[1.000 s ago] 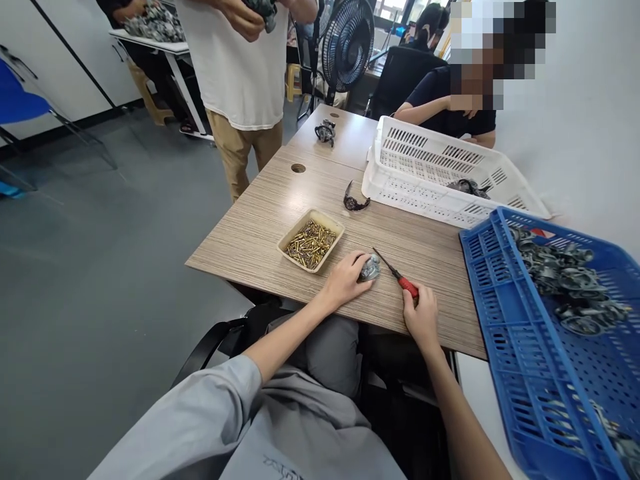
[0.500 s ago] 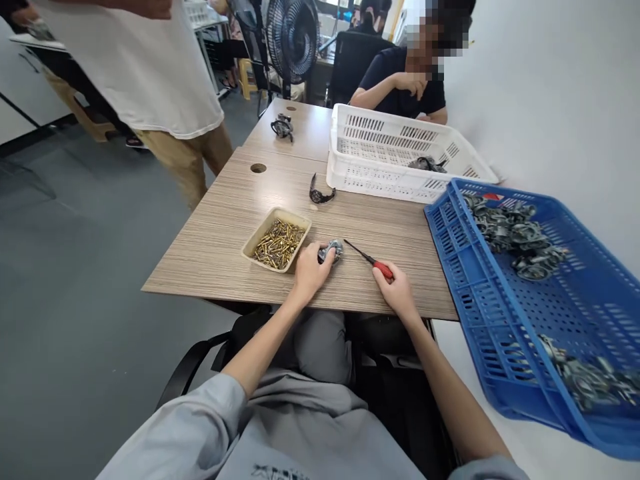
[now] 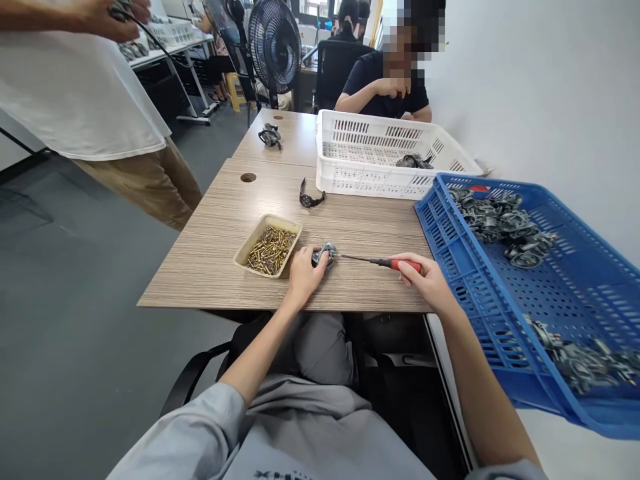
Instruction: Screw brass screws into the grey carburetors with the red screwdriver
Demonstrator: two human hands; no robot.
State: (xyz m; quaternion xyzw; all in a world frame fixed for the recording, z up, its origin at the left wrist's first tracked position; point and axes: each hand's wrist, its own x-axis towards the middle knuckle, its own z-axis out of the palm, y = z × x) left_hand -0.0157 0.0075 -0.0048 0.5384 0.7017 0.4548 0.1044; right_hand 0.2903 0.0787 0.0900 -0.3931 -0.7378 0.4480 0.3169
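My left hand [image 3: 306, 273] is closed around a small grey metal carburetor [image 3: 327, 253], holding it on the wood-grain table [image 3: 200, 267]. In my right hand [image 3: 423, 273] is a screwdriver [image 3: 373, 260] with a red and black handle. Its thin dark shaft lies nearly level and points left, the tip close to the carburetor's right side; whether they touch I cannot tell. Just left of my left hand stands a cream tray [image 3: 242, 259] full of small brass jets [image 3: 271, 251].
A black wristwatch [image 3: 311, 199] lies beyond the tray. Behind it stands a white basket [image 3: 370, 180]; a blue crate [image 3: 480, 287] with several carburetors [image 3: 505, 220] is at right. Another carburetor [image 3: 271, 136] sits at the far left. One person sits opposite; another stands at left.
My right hand has moved right and turned the screwdriver from slanted to nearly level, its tip toward the carburetor. My left hand keeps its hold. The standing person's hands have come into view.
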